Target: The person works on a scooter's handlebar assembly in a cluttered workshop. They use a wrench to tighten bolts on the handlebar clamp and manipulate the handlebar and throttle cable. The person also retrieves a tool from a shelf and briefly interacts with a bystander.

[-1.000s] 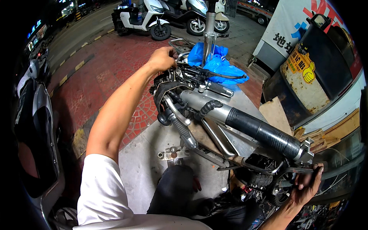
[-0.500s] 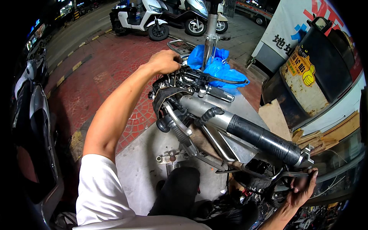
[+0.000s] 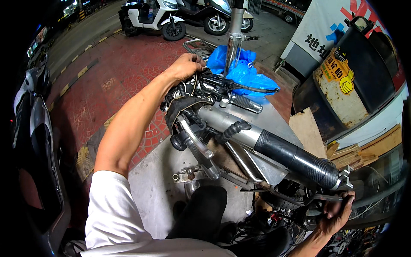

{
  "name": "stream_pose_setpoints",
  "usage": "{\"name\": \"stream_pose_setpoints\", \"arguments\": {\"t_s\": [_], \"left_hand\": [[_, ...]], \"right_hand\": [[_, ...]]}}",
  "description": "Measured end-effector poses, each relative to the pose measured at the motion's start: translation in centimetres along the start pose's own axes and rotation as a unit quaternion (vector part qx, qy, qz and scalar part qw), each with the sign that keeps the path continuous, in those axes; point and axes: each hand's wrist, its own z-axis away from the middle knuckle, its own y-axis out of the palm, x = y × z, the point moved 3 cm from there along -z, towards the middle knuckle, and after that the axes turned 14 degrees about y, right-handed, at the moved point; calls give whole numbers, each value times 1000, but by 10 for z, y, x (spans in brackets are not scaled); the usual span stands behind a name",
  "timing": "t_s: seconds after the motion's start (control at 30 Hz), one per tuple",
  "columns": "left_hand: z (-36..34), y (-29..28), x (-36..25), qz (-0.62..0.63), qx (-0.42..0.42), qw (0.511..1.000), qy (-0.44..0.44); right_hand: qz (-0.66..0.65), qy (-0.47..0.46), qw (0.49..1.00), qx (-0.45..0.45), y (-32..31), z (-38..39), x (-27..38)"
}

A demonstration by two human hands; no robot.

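A bike frame lies tilted across a metal sheet, with a grey tube (image 3: pixel 227 121) ending in a black carbon-patterned sleeve (image 3: pixel 295 156). At its far left end my left hand (image 3: pixel 185 67) is closed over dark cables (image 3: pixel 195 85) by the handlebar; what its fingertips hold is hidden. Beside them are a black brake lever (image 3: pixel 257 90), a ribbed handlebar grip (image 3: pixel 245 104) and a second grip (image 3: pixel 198 155), nearer me. At the lower right my right hand (image 3: pixel 336 216) curls around the end of a flat grey metal bar (image 3: pixel 317 198), below the sleeve's silver bracket (image 3: pixel 343 177).
Blue plastic bags (image 3: pixel 248 77) sit behind the handlebar, around an upright silver post (image 3: pixel 234 43). A dark drum (image 3: pixel 342 94) and wood strips (image 3: pixel 364 150) stand right. A parked scooter (image 3: pixel 38 158) is at left; more scooters (image 3: pixel 169 19) stand beyond the red paving (image 3: pixel 102 81).
My left hand has shifted slightly, its fingers reaching a little further over the cables. My right hand keeps its place at the bar. The whole view has moved a little.
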Motion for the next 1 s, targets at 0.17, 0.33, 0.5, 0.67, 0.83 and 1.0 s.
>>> {"name": "stream_pose_setpoints", "arguments": {"t_s": [0.17,0.33,0.5,0.67,0.83,1.0], "left_hand": [[-7,-2,5,-9,38,997,-62],[-11,0,-2,-75,35,996,-34],[-11,7,-15,-254,10,967,-4],[1,38,-132,-271,-32,953,131],[52,146,-260,13,124,952,278],[92,252,-306,39,173,941,289]], "right_hand": [[-9,7,999,-39,-2,1,0],[-15,3,1000,-15,-2,4,-1],[-24,-4,998,60,-11,2,2],[-101,69,993,-1,-11,-3,35],[-126,81,987,55,-26,-42,96],[-105,118,985,74,-41,-90,111]]}}
